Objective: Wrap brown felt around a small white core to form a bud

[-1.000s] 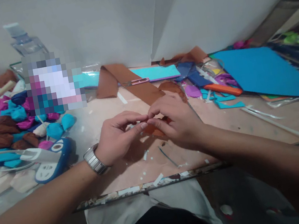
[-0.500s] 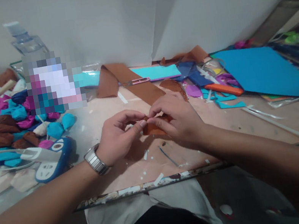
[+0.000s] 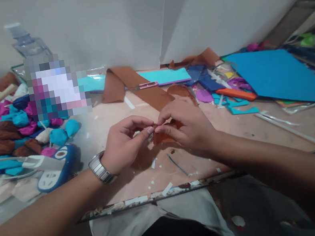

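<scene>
Between my two hands, over the middle of the table, is a small piece of brown crepe paper [image 3: 163, 136]. My left hand [image 3: 129, 141], with a metal watch [image 3: 102, 168] on its wrist, pinches the near edge between thumb and forefinger. Thumb and fingers of my right hand [image 3: 190, 128] close on the same piece, and the fingertips of both hands almost meet. Much of the piece is covered by the right hand. Just beyond them lies a long brown paper strip [image 3: 153, 96], with pink-handled thread snips [image 3: 144, 85] on it.
Bundled paper pieces [image 3: 9, 140] in several colours heap at the left, beside a blue-and-white power strip [image 3: 58, 168]. A plastic bottle [image 3: 30, 44] stands behind. To the right lie an orange cutter [image 3: 237, 94], a blue sheet [image 3: 278, 76] and a white stick [image 3: 310, 136].
Both hands stay in nearly the same place. The brown piece has shifted slightly at the fingertips, and its left edge now sits a little further right.
</scene>
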Available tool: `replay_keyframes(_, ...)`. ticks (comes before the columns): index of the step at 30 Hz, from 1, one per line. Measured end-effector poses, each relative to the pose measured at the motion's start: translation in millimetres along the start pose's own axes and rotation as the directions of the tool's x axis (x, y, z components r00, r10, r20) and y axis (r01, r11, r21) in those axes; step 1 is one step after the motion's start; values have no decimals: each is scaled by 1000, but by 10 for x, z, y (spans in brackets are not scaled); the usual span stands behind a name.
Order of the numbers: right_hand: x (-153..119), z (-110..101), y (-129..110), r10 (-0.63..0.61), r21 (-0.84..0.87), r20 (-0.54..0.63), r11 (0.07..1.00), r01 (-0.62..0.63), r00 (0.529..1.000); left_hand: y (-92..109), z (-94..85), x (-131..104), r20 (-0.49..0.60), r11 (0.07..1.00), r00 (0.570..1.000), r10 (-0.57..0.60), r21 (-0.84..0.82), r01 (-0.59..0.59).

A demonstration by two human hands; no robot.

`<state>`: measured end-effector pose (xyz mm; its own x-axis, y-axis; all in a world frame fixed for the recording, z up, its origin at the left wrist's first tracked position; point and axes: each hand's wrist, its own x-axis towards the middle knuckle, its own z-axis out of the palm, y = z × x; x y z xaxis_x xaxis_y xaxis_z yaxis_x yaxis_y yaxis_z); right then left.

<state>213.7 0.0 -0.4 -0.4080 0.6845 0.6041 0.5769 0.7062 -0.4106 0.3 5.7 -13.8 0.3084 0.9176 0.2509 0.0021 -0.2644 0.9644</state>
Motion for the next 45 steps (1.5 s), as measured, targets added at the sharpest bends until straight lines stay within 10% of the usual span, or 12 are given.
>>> replay_keyframes(45,-3,-10,-35,-26,26,-22,999,26,999,11,-8,-1,13,997,998,69,-33,-68)
